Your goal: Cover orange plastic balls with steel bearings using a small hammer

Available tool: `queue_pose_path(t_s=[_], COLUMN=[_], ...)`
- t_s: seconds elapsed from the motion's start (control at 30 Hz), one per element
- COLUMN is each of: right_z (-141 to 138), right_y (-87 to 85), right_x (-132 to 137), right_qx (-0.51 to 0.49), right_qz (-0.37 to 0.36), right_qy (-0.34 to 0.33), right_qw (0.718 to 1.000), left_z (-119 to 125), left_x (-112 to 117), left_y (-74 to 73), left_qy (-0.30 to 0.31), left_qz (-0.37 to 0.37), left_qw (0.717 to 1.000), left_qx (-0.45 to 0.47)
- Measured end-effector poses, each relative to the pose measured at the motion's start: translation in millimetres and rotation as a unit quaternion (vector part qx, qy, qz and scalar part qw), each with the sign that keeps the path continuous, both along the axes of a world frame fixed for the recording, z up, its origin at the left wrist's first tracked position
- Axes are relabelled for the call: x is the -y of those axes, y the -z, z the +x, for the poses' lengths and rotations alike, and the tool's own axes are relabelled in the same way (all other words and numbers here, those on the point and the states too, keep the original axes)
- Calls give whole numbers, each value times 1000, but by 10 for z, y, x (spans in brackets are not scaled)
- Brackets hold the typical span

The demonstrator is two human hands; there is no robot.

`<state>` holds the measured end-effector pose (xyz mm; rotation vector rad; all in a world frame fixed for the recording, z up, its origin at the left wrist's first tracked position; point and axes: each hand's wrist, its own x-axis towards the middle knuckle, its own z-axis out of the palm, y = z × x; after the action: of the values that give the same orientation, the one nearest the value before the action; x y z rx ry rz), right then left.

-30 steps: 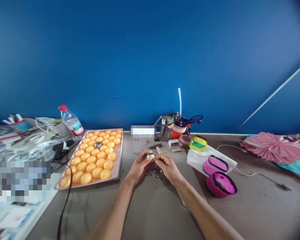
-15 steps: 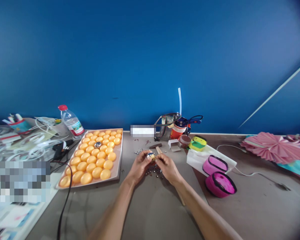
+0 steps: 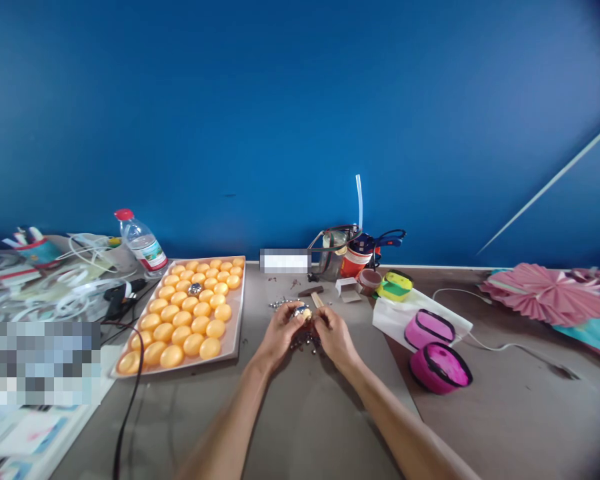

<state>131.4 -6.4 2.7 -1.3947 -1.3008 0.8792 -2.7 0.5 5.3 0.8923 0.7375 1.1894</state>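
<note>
My left hand (image 3: 279, 331) and my right hand (image 3: 333, 333) meet at the middle of the table, both with fingers closed round a small orange ball partly covered in shiny silver pieces (image 3: 302, 312). Beneath my hands lies a heap of small dark and silver beads (image 3: 305, 343). Left of my hands a tray (image 3: 236, 326) holds several plain orange balls (image 3: 193, 320) and one silver-covered ball (image 3: 195, 289).
A water bottle (image 3: 140, 245) stands behind the tray. A black glue gun (image 3: 121, 297) and its cord (image 3: 130, 393) lie at the left. Cups with tools (image 3: 353, 253), a white bag (image 3: 395, 320), two pink pouches (image 3: 437, 353) and pink paper fans (image 3: 550, 293) sit to the right.
My right hand has slid slightly left, closer against the ball. Otherwise the hands stay together at the same spot.
</note>
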Motion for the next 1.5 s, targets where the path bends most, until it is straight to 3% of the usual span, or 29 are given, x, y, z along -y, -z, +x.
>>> queue_pose_path(t_s=[0.17,0.3,0.47,0.57,0.7,0.83,1.03,1.13,1.27,1.4,1.5], right_z=[22,21,148,253,308,286,297,321,343,339,307], right_y=[20,-21,22,95,138,85,66,104,107,21,-80], right_x=[-15,24,-35,-88,-81,-47,-69,-85,-115,-134,-97], right_qx=[-136,-152,10,183,357,419,421,405,307,115,-92], right_qz=[-10,13,53,86,-6,-72,-75,-66,-42,-36,-81], right_qy=[1,-2,58,73,43,10,8,13,31,-13,-110], right_qw=[991,988,997,977,933,905,904,912,950,993,986], left_z=[18,-17,-62,-82,-102,-105,-100,-102,-110,-116,-118], left_x=[28,-10,-65,-98,-120,-118,-123,-136,-152,-167,-186], left_y=[-50,-57,-48,-37,-41,-51,-37,-19,-1,20,43], left_qy=[65,44,28,0,-34,-46,-52,-55,-55,-63,-72], left_qz=[-23,-36,-50,-47,-43,-44,-54,-56,-51,-62,-64], left_qw=[996,993,991,990,989,988,988,988,987,985,982], left_qx=[64,107,124,135,141,142,136,135,141,149,161])
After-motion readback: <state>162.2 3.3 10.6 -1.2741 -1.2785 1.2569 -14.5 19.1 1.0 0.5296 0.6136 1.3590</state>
